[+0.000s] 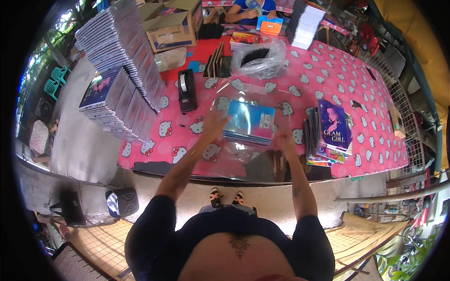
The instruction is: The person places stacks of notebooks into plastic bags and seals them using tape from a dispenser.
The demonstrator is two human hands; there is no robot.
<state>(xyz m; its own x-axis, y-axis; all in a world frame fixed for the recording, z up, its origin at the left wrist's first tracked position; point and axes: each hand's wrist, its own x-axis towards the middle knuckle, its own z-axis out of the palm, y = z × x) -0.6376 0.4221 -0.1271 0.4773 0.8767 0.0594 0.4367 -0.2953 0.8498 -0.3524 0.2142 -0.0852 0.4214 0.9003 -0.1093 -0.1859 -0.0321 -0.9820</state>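
A blue and pink spiral notebook [248,117], seemingly the top of a small stack, lies in front of me on a sheet or bag of clear plastic film [225,161]. Shiny film also spreads beyond its far edge. At the notebook's left edge is my left hand [218,124], its fingers smeared by motion. My right hand [282,139] is near the lower right corner, over the film, and it is blurred too. Whether either hand pinches the film cannot be made out.
Tall stacks of wrapped spiral notebooks [115,70] stand at left. A black tape dispenser [186,91], a plastic bag with black contents [260,61] and an open cardboard box [171,30] lie beyond. More notebooks [333,124] are piled at right. Another person [251,14] sits across the table.
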